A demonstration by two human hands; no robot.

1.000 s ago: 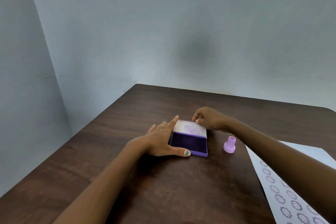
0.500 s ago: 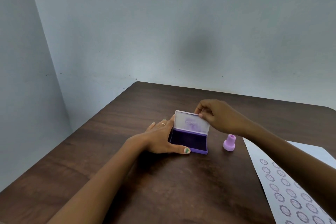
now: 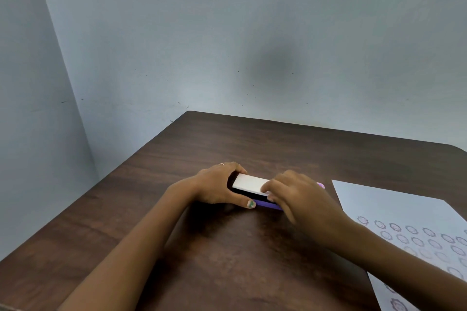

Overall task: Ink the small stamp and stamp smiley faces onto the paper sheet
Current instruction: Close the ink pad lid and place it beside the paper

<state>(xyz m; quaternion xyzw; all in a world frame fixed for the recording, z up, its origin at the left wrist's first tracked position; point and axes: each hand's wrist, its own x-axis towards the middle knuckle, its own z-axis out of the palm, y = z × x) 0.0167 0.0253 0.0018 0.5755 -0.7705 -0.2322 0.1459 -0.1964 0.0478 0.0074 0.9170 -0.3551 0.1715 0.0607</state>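
Note:
A purple ink pad lies on the dark wooden table. Its white lid is folded down nearly flat over the base, with a thin dark gap still showing. My left hand grips the pad's left end, thumb along the front edge. My right hand rests on the lid's right end, fingertips on its front edge. The small pink stamp peeks out just behind my right hand, mostly hidden. A white paper sheet with several rows of purple smiley stamps lies at the right.
Grey walls meet in a corner at the left, close behind the table's far edge. The table's left edge runs diagonally toward me.
My right hand has swung the lid from open and upright down toward me over the pad. My left hand has kept hold of the pad's left end. The stamp is now mostly hidden.

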